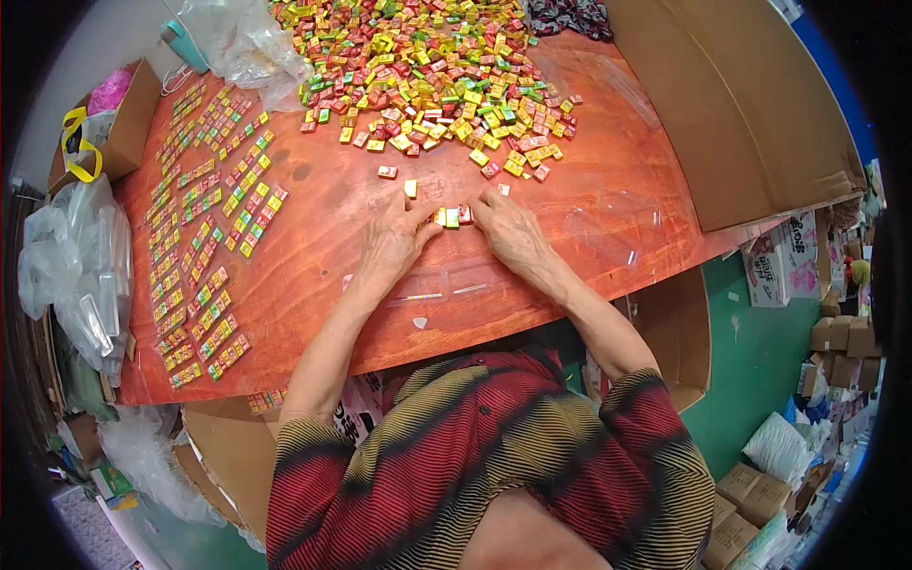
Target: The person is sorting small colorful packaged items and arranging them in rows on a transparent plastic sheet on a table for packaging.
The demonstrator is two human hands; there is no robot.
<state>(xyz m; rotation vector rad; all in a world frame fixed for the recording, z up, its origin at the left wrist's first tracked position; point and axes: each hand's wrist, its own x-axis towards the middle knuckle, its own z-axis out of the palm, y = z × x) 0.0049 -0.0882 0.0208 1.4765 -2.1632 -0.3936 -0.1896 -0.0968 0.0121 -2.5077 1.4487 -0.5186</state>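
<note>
A short row of small red, yellow and green boxes lies on the reddish wooden table in front of me. My left hand presses on its left end with thumb and fingers. At the other end my right hand has its fingers closed on the red box there. My fingers cover part of the row. Just beyond my hands lie a loose yellow box, a red box and a pale one. Clear plastic pieces rest between my forearms.
A large heap of small boxes spreads across the far table. Rows of grouped boxes cover the left side. A tall cardboard carton stands at right, clear plastic bags hang at left, and more clear plastic lies right of my hands.
</note>
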